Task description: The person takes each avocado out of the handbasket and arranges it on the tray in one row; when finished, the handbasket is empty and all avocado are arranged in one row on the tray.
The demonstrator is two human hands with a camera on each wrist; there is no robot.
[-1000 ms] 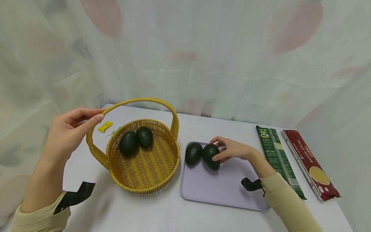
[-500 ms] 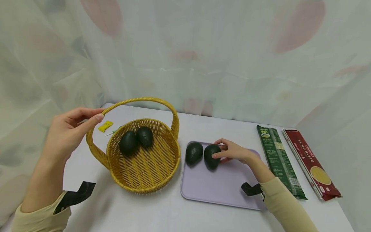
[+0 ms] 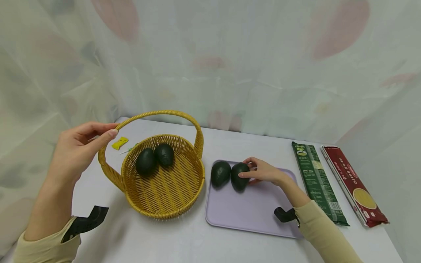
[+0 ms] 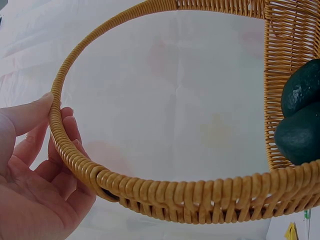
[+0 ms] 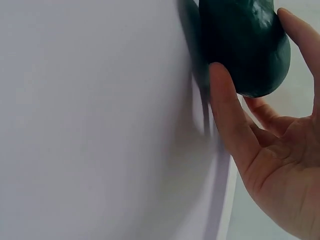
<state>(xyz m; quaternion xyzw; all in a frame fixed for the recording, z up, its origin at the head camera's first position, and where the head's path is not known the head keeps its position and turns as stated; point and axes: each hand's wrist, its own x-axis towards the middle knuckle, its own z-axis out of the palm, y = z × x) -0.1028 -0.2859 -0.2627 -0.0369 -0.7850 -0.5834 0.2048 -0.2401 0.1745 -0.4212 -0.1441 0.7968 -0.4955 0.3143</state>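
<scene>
Head view shows the work about half done, by my reckoning: two avocados (image 3: 154, 158) already lie side by side in the wicker basket (image 3: 164, 197), toward its 11 o'clock side, and two more sit touching each other on the lilac tray (image 3: 250, 215), near its 11 o'clock corner. The left hand (image 3: 77, 149) pinches the basket's arched handle (image 3: 158, 114) between thumb and fingers at about 9 o'clock of the basket, holding it steady on the table (image 3: 184, 244). The right hand (image 3: 264, 171) is wrapped on the right-hand tray avocado (image 3: 239, 176), thumb on its near side and fingers round the far side; the right wrist view confirms the fingers curled against the dark fruit while it rests on the tray, not yet lifted. The other tray avocado (image 3: 220, 173) lies untouched at its 9 o'clock. So I would judge two fruits left to go. Off at 3 o'clock of the tray lie a green pasta packet (image 3: 315, 180) and a red one (image 3: 353, 184), and a small yellow tag (image 3: 119, 143) sits beyond the basket.
</scene>
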